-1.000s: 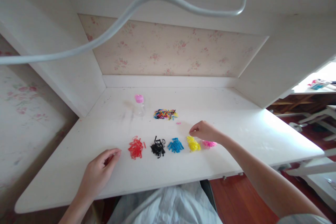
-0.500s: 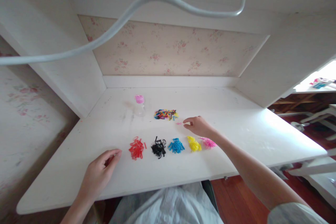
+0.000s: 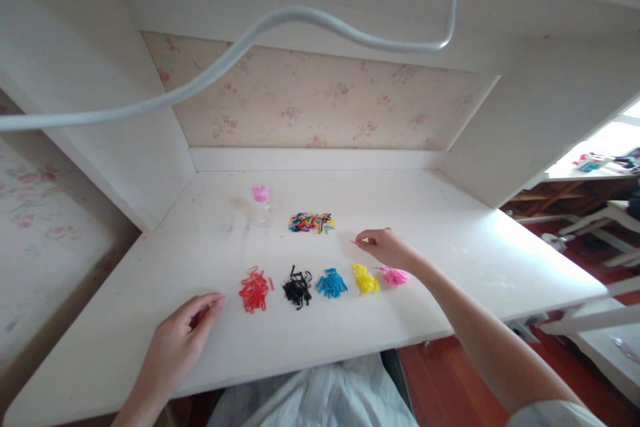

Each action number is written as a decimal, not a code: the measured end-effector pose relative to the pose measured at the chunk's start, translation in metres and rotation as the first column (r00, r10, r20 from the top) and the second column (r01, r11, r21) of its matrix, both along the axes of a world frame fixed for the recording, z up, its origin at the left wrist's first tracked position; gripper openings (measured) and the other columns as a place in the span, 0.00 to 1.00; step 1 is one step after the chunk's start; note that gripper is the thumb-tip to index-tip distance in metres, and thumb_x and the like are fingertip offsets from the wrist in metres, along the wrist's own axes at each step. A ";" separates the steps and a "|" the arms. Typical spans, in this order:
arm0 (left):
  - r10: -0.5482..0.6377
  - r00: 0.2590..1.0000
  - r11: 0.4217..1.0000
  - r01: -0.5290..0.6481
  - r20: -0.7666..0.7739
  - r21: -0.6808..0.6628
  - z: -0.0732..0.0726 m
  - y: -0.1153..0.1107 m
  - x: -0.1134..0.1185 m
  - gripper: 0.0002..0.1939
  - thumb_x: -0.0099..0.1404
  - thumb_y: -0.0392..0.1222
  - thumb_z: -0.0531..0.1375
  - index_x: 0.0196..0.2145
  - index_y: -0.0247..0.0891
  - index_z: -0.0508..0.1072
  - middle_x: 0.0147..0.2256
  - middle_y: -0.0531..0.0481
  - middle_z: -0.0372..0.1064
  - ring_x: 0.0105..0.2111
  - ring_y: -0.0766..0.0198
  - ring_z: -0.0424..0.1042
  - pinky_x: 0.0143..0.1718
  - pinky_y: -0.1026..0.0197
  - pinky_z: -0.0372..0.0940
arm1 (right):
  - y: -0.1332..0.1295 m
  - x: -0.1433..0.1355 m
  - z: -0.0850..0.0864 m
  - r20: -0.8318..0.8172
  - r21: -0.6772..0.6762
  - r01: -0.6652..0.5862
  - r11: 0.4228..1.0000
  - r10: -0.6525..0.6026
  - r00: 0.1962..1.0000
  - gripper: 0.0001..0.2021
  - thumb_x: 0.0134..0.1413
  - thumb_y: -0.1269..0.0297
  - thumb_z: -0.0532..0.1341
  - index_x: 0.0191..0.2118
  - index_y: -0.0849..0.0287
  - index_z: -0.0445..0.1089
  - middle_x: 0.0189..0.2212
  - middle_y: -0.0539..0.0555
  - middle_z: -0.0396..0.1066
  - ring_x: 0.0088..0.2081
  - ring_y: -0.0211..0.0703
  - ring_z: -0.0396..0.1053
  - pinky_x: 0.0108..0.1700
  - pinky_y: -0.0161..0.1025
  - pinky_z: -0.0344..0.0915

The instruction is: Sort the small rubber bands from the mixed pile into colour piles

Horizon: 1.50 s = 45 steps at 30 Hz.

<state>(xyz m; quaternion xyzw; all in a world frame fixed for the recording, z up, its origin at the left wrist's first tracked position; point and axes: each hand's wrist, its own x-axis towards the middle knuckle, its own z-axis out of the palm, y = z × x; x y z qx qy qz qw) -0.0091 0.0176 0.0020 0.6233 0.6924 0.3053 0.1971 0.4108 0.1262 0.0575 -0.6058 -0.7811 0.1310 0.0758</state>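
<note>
The right hand [image 3: 383, 247] has its grip clamped on a pink band [image 3: 353, 241], right of the mixed pile [image 3: 311, 223]; the left hand's [image 3: 175, 339] fingertips meet, left of the red bands [image 3: 255, 291]

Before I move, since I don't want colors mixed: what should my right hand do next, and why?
I'd probably ease the right hand toward the pink pile and release the small pink band there: it seems pinched at the fingertips, and its color matches that pile, beside the yellow one.
</note>
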 end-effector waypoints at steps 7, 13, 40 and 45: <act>0.019 1.000 1.000 -0.019 0.013 -0.001 0.003 0.000 0.002 0.20 0.56 0.60 0.57 0.34 0.42 0.77 0.34 0.51 0.77 0.32 0.61 0.75 0.32 0.69 0.69 | -0.044 0.062 -0.010 -0.145 -0.046 0.120 0.992 -0.126 0.981 0.17 0.53 0.53 0.53 0.34 0.55 0.77 0.18 0.48 0.66 0.21 0.35 0.61 0.26 0.32 0.55; -0.029 0.999 1.000 0.029 0.031 0.000 0.020 0.010 0.020 0.20 0.57 0.59 0.57 0.36 0.41 0.76 0.36 0.50 0.77 0.34 0.61 0.75 0.32 0.68 0.69 | -0.046 0.081 -0.011 -0.172 -0.048 0.164 0.985 -0.170 0.970 0.16 0.52 0.54 0.55 0.34 0.54 0.77 0.18 0.48 0.67 0.21 0.35 0.61 0.26 0.32 0.55; -0.402 0.750 0.896 0.440 -0.525 -0.058 0.039 0.139 0.218 0.14 0.64 0.47 0.51 0.39 0.42 0.74 0.43 0.48 0.71 0.40 0.60 0.71 0.40 0.61 0.64 | -0.055 0.102 -0.067 -0.706 -0.022 0.580 0.814 -0.424 0.568 0.18 0.48 0.51 0.59 0.39 0.58 0.76 0.38 0.55 0.76 0.41 0.48 0.70 0.44 0.41 0.63; -0.387 0.734 0.899 0.434 -0.558 -0.053 0.035 0.146 0.226 0.16 0.66 0.44 0.47 0.39 0.38 0.74 0.44 0.44 0.70 0.40 0.59 0.71 0.40 0.59 0.64 | -0.054 0.101 -0.067 -0.648 -0.014 0.576 0.818 -0.446 0.617 0.19 0.50 0.50 0.58 0.40 0.57 0.76 0.36 0.55 0.76 0.38 0.46 0.71 0.41 0.40 0.64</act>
